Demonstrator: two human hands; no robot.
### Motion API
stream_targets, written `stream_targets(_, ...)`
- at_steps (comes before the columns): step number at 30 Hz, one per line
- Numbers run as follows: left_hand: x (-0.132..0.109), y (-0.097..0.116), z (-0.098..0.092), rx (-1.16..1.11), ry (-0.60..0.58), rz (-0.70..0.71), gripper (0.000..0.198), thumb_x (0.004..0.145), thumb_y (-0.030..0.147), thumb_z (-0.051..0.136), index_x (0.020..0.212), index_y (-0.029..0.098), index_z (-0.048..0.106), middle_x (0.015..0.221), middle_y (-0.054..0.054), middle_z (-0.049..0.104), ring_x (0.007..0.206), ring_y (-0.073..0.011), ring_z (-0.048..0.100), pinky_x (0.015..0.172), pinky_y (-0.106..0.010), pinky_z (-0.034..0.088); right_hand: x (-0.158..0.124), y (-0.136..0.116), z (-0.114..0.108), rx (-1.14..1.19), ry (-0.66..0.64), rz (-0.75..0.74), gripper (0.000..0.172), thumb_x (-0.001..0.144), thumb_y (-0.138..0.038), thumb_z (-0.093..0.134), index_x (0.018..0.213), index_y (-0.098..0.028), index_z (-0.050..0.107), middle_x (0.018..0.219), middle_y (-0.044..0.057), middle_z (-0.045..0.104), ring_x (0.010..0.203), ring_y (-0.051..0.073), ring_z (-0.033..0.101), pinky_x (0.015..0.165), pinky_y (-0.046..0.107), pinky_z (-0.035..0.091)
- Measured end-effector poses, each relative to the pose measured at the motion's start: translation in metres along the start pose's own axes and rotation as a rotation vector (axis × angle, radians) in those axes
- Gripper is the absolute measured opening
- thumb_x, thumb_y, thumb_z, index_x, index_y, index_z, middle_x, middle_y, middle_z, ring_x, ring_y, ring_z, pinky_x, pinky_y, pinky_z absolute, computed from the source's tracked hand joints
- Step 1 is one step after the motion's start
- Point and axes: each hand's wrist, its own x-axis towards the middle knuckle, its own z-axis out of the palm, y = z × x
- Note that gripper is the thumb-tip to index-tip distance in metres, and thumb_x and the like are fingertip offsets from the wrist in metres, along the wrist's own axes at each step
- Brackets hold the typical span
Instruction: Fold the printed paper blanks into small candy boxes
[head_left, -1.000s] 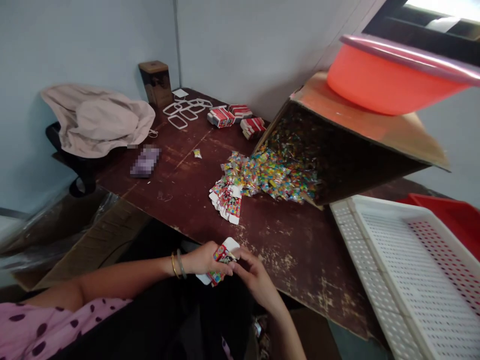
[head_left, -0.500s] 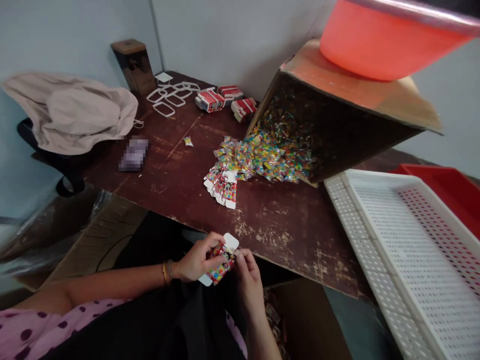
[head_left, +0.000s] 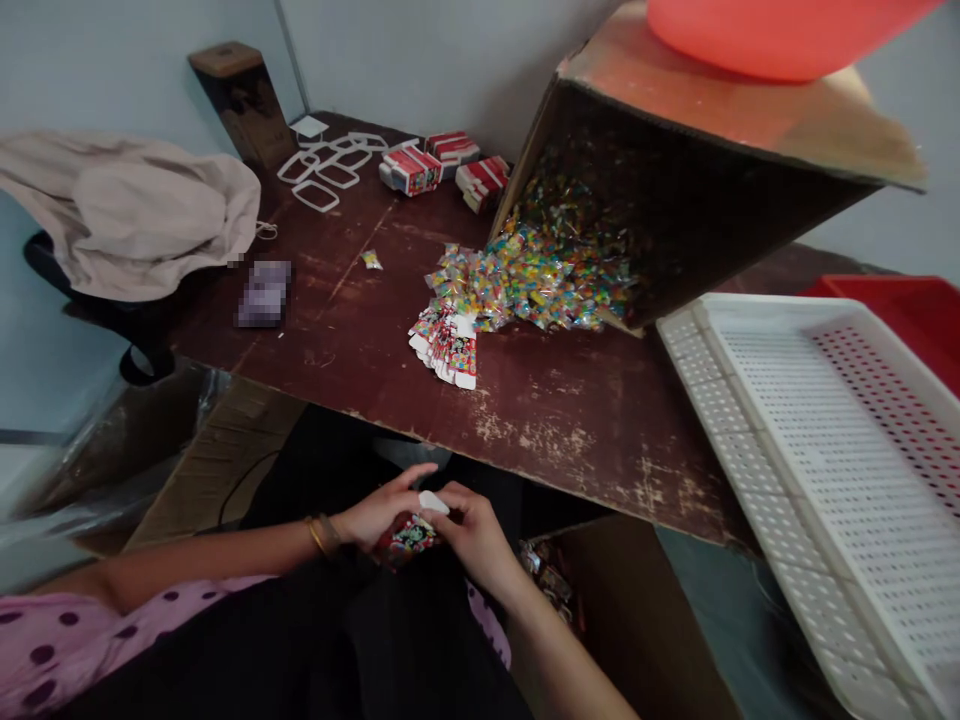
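Observation:
Over my lap, a small printed candy box point(head_left: 415, 537) is held between both hands. My left hand point(head_left: 386, 510) is closed round its left side, index finger stretched along the top. The fingers of my right hand point(head_left: 466, 522) pinch the white end flap on the right, partly hiding it. Beyond the table edge lies a fanned stack of flat printed boxes point(head_left: 448, 345). It touches a heap of small clear packets of colourful candy point(head_left: 517, 280), which spills from a tipped cardboard carton point(head_left: 750, 125).
A white perforated basket point(head_left: 817, 460) overlaps the table's right side, beside a red tray point(head_left: 900, 315). Red bundles point(head_left: 411, 170) and white frames point(head_left: 315, 195) lie at the back. A red basin point(head_left: 780, 40) tops the carton. Below the table stands an open box point(head_left: 622, 600) with wrapped items.
My right hand has moved from the box's side up to its white flap. The box has turned and sits a little lower left in my left hand. The view has tilted down slightly.

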Motion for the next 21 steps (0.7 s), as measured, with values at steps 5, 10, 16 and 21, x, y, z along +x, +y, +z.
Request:
stream_targets(5,-0.002,0.005,-0.004,-0.094,-0.044,-0.156,0.068,0.072,0.037,0.06,0.136,0.017,0.047,0.079,-0.006,0.072,0.067,-0.021,0.066,0.057,-0.027,0.046,0.006,0.001,0.006,-0.082,0.046,-0.053,0.04,0.089,-0.049,0.055,0.072,-0.02,0.076,0.082,0.003,0.064,0.059,0.011,0.053,0.051,0.023,0.044)
stream_targets(10,-0.006,0.0,-0.024,-0.042,-0.198,-0.077,0.084,0.068,0.027,0.07,0.145,0.023,0.036,0.104,-0.007,0.07,0.084,-0.0187,0.066,0.066,-0.025,0.045,0.003,0.001,0.005,-0.225,0.0,-0.144,0.023,0.09,-0.038,0.06,0.101,-0.027,0.076,0.092,0.005,0.069,0.082,0.018,0.062,0.073,0.03,0.05)
stream_targets(16,-0.006,-0.006,-0.035,-0.028,-0.283,-0.051,0.096,0.075,0.026,0.072,0.152,0.026,0.015,0.121,-0.008,0.062,0.094,-0.0165,0.063,0.079,-0.028,0.043,0.004,-0.003,0.001,-0.302,-0.013,-0.197,0.028,0.096,-0.037,0.05,0.108,-0.029,0.074,0.1,0.006,0.068,0.092,0.02,0.062,0.082,0.034,0.05)
stream_targets(21,-0.005,-0.004,-0.036,-0.16,-0.233,-0.054,0.095,0.071,0.017,0.074,0.151,0.021,0.022,0.103,-0.003,0.067,0.076,-0.0097,0.06,0.075,-0.024,0.042,0.01,-0.002,-0.003,-0.589,-0.09,-0.389,0.027,0.093,-0.029,0.055,0.116,-0.03,0.07,0.104,0.008,0.068,0.096,0.023,0.058,0.086,0.039,0.047)
